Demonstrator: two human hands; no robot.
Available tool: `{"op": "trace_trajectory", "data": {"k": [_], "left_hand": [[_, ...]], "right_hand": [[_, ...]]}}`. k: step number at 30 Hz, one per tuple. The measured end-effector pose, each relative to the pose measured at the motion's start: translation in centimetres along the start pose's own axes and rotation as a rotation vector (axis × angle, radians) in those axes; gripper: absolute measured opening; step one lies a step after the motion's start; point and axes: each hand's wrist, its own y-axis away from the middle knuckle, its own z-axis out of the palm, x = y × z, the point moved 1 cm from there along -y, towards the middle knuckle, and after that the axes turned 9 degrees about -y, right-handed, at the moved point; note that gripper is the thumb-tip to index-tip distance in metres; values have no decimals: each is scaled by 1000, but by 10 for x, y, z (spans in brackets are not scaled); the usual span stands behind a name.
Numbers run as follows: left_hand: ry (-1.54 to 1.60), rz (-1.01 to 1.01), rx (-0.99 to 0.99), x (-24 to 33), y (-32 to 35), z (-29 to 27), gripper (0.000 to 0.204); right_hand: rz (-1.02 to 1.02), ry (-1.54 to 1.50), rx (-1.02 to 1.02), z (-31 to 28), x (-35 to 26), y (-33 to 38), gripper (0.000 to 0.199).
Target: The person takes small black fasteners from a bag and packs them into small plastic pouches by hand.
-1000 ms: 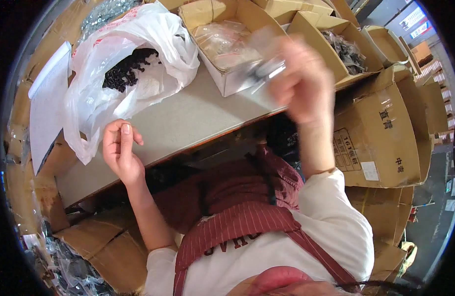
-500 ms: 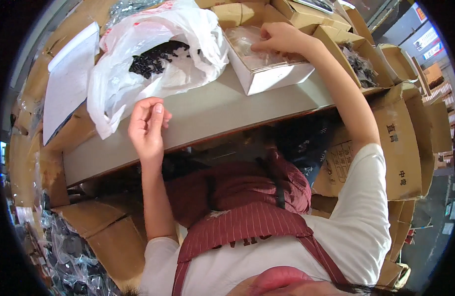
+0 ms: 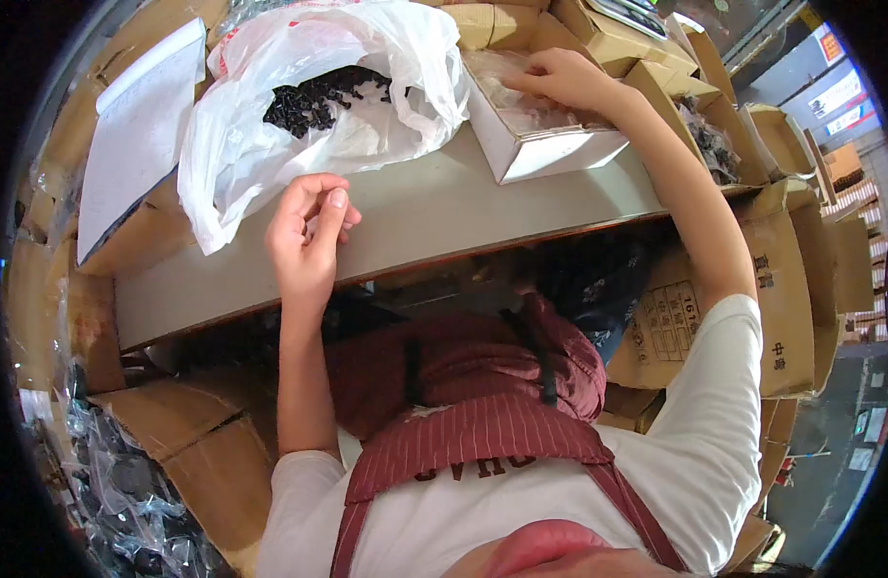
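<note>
Fingers of left hand curled, pinched on something too small to tell, beside bag of black parts; right hand spread narrow on clear packets in white box; best lift one packet cleanly; keep left pinch steady over bench.

One white bag, one white box

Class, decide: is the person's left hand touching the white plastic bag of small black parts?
Apart. The head view shows bare grey tabletop between the left hand and the white plastic bag.
</note>
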Motion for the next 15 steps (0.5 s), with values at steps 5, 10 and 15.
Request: {"op": "trace_trajectory", "data": {"k": [5,10,15], "left_hand": [[-26,13,47,4,3,5,10],[-34,38,88,7,7,7,9],[-63,44,65,5,6,5,12]], "right_hand": [[38,84,-145,13,-9,-24,38],[-49,-298,-136,8,6,-17,26],[-177,-499,59,1,-5,19,20]]}}
